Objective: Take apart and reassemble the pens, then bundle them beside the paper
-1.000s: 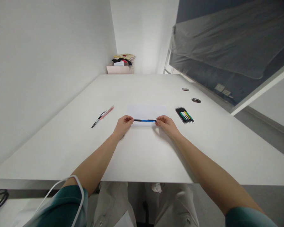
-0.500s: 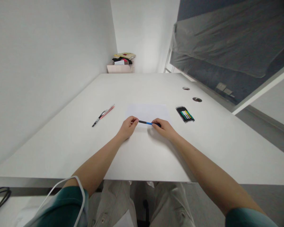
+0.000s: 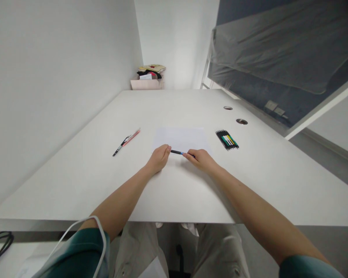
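Observation:
Between my two hands a slim black and blue pen (image 3: pixel 176 152) is held nearly level, just over the near edge of a white sheet of paper (image 3: pixel 179 136). My left hand (image 3: pixel 159 157) is closed round its left end, which the fingers hide. The blue part of the pen lies at my right hand (image 3: pixel 200 159), whose thumb and fingers pinch it. Its right end is partly covered by that hand.
Left of the paper, a black-and-white pen (image 3: pixel 121 145) and a reddish pen (image 3: pixel 131 137) lie together. On the right is a pack of several dark pens (image 3: pixel 227 139) with coloured bands. Round desk holes (image 3: pixel 241 121) sit farther back. A box with items (image 3: pixel 146 84) stands at the far end.
My right hand's grip has shifted left along the pen, so less of the blue part shows. The pen and right hand have dropped slightly, and my left fingers have closed more.

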Demonstrator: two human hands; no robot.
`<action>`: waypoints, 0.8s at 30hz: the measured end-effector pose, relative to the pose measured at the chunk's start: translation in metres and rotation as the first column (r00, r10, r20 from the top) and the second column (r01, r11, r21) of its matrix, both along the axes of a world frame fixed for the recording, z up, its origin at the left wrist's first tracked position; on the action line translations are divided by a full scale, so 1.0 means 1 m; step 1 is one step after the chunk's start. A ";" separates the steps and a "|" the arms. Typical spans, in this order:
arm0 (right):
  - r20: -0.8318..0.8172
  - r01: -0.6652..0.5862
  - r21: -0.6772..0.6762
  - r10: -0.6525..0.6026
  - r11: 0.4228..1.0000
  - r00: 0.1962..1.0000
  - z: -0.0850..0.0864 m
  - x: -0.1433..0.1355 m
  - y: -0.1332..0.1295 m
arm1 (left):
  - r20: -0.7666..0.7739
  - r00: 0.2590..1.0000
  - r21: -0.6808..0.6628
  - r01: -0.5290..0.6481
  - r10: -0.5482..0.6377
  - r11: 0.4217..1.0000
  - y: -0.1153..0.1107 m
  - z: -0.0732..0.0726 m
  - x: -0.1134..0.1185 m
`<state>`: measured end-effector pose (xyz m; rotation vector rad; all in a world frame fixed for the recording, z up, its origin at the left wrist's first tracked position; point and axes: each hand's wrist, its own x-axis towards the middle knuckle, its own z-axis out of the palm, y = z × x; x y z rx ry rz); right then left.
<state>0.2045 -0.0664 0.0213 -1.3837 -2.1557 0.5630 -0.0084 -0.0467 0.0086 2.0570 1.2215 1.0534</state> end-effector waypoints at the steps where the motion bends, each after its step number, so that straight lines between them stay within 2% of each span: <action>1: 0.001 0.002 0.000 -0.002 1.000 1.000 0.000 0.000 0.000 | 0.006 1.000 -0.005 0.003 -0.003 1.000 0.000 0.000 0.000; 6: 0.036 0.010 0.020 -0.011 1.000 0.999 -0.002 0.002 0.001 | 0.040 0.999 -0.042 0.009 -0.007 0.999 0.000 0.001 0.003; 13: 0.237 -0.016 0.075 -0.003 0.997 0.972 -0.003 0.003 0.001 | 0.015 1.000 -0.085 -0.015 0.016 0.996 -0.001 -0.001 0.004; 19: 0.147 -0.125 0.145 0.104 0.982 0.984 -0.007 -0.001 0.001 | -0.074 0.997 -0.066 -0.020 0.016 0.998 -0.004 -0.004 0.004; 24: 0.145 -0.121 0.151 0.099 0.981 0.984 -0.009 0.004 0.004 | -0.059 0.998 0.066 0.038 -0.034 0.997 -0.006 -0.003 0.003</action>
